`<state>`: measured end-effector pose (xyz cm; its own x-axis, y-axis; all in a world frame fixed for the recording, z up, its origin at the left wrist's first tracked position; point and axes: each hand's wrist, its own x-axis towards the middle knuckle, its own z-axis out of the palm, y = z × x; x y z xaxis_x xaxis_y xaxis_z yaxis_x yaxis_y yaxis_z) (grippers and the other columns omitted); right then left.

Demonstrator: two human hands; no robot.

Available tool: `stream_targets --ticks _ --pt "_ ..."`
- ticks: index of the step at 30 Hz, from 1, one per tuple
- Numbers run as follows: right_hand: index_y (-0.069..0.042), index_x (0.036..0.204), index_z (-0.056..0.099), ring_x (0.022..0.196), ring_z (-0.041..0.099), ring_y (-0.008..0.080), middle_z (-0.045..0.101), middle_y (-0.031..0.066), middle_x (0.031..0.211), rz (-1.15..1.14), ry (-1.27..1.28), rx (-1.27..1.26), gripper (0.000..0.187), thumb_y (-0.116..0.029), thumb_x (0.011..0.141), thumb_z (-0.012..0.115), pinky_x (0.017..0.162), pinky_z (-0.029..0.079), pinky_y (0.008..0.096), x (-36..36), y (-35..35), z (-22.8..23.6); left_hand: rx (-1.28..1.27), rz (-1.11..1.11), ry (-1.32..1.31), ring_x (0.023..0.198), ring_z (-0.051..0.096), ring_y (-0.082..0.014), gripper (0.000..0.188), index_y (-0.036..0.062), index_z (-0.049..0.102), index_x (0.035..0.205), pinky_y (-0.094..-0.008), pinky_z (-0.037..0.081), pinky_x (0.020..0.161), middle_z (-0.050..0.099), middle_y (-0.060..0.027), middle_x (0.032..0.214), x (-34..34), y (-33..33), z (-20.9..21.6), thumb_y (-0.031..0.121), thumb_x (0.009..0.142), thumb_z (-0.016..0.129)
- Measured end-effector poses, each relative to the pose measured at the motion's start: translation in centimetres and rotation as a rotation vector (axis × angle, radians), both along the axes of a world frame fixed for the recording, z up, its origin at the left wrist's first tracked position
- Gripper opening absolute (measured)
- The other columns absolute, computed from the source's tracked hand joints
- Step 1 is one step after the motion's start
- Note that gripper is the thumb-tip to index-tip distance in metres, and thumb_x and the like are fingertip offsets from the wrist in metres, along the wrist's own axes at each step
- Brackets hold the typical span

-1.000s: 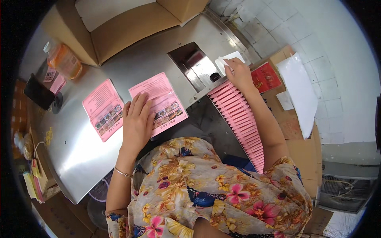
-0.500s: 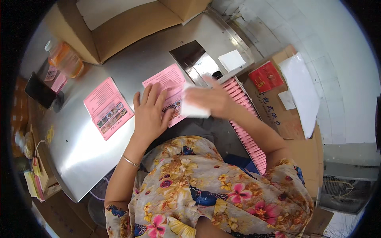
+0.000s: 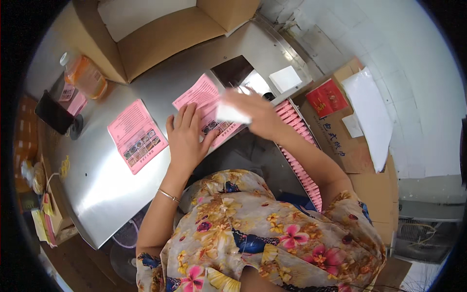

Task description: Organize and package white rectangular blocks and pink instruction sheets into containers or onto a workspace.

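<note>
Left fingers (image 3: 187, 116) spread, thumb (image 3: 210, 139) apart — right fingers (image 3: 237, 100) motion-blurred, forearm (image 3: 309, 153) slanting inward.

Short-sleeved beige garment (image 3: 272, 253), pink and yellow blooms (image 3: 293, 237), blue motifs (image 3: 247, 242), thin metallic bracelet (image 3: 169, 195) on left wrist (image 3: 176, 182)

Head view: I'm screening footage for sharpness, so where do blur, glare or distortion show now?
Head view: motion blur smears the right hand and white packet, while the left hand looks sharper; head view: glare whitens part of the metal table; head view: fisheye distortion bends edges, and the corners are black.
</note>
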<state>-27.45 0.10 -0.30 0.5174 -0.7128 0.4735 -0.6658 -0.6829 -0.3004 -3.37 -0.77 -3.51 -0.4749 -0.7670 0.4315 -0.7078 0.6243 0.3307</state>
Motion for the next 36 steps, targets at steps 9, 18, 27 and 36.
stream_targets --ticks 9,18,27,36 --pt "-0.019 0.125 0.069 0.127 0.059 0.0217 0.061 0.0083 0.135 -0.037 0.176 -0.033 0.053 0.001 0.077 0.059 0.114 0.028 0.0584 1.6 2.5 -2.6 -0.006 -0.048 -0.057 0.132 0.047 -0.0348 0.065 0.0001 0.057 0.129 -0.0559 0.033 0.107 0.056 -0.0189 0.136 0.2 -0.7 0.1 0.035 0.079 0.077" --pt "-0.018 0.123 0.066 0.131 0.051 0.0279 0.062 0.0101 0.128 -0.038 0.429 -0.038 0.039 -0.022 0.085 0.062 0.117 0.022 0.0580 8.6 -6.9 -3.7 -0.129 0.008 0.028 0.135 0.042 -0.0363 0.088 0.0140 0.038 0.152 -0.0566 0.029 0.109 0.044 -0.0155 0.146 -1.0 -0.8 2.3 0.035 0.076 0.079" --pt "-0.017 0.138 0.057 0.132 0.050 0.0331 0.060 0.0164 0.134 -0.305 0.159 -0.070 0.043 -0.030 0.096 0.056 0.112 0.035 0.0479 -7.5 -4.1 1.1 0.199 -0.043 0.043 0.093 0.059 -0.0321 0.025 0.0037 0.070 0.100 -0.0440 0.048 0.081 0.062 -0.0142 0.099 0.4 -1.6 3.2 0.025 0.089 0.068" --pt "-0.018 0.151 0.043 0.138 0.042 0.0351 0.046 0.0156 0.149 -0.285 0.309 0.264 0.075 -0.016 0.081 0.070 0.112 0.031 0.0483 -14.1 2.0 -0.5 0.014 -0.200 0.031 0.087 0.058 -0.0303 0.023 0.0043 0.071 0.102 -0.0447 0.042 0.081 0.061 -0.0115 0.091 1.8 -2.0 1.9 0.022 0.089 0.066"
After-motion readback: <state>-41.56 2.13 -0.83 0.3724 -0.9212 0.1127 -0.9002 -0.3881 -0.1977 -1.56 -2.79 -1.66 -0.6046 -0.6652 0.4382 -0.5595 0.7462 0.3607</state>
